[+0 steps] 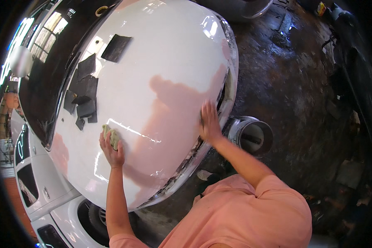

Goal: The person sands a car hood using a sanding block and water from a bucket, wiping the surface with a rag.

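The white car hood (pixel 128 87) spreads beneath both hands, with pinkish bare-looking patches across its front. My left hand (pixel 112 152) is closed around a crumpled yellow-green cloth (pixel 110 136), resting on the hood's wet surface. Near the front edge, my right hand (pixel 211 126) lies pressed on the pink patch, its fingers close together and slightly blurred. A dark edge of what looks like sandpaper (pixel 201 119) shows beside its fingers; the rest is hidden under the palm. Several dark sandpaper pieces (pixel 84 87) lie on the hood toward the windshield, with one separate sheet (pixel 116 47) farther off.
A round metal bucket (pixel 260 144) stands on the floor just beyond the hood's front edge, by my right forearm. The dark floor (pixel 289 91) looks wet. A roll of tape (pixel 101 10) sits by the windshield (pixel 43 78). Another white car (pixel 43 182) stands at left.
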### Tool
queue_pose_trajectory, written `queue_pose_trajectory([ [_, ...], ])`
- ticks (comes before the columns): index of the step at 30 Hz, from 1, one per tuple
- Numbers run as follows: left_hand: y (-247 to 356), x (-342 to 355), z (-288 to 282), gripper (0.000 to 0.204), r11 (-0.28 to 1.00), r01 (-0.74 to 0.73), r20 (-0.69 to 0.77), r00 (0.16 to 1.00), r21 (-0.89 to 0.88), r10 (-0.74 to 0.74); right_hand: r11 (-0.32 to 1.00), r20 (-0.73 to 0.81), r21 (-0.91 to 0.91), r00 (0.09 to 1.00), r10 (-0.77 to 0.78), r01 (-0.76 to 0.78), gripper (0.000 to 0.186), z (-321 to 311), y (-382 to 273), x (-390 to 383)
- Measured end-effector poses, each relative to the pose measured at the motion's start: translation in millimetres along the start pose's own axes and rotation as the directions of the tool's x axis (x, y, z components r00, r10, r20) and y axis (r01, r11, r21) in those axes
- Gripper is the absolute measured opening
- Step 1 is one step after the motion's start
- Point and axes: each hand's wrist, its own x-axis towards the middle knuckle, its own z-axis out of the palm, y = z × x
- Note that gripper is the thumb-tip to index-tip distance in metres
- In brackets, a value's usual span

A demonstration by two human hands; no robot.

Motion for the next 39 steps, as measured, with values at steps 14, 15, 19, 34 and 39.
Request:
queue_pose_trajectory([
  [14,-2.7,-1.6,-5.2,0.062,1.000,0.021,0.002,1.000,-0.012,-0.020,0.958,0.158,0.187,0.956,-0.247,0.216,0.075,16.0,-118.3,148.6],
  [15,-3.0,-0.7,-7.5,0.062,1.000,0.019,-0.007,1.000,0.000,-0.019,0.946,0.150,0.213,0.949,-0.277,0.242,0.076,8.5,-103.2,107.3],
  [19,15.0,11.6,4.8,0.062,0.999,-0.001,-0.024,1.000,-0.038,0.000,0.971,0.203,0.129,0.953,-0.225,0.202,0.079,-21.6,-33.3,-42.7],
  [34,0.7,-6.1,-18.6,0.062,0.999,0.039,-0.016,0.999,0.030,-0.039,0.928,0.116,0.123,0.924,-0.365,0.352,0.073,19.1,-113.5,136.0],
  [39,7.4,8.6,2.8,0.062,0.999,-0.039,-0.034,0.999,0.009,0.039,0.972,0.088,0.113,0.973,-0.216,0.205,0.078,-16.6,-24.6,-53.5],
])
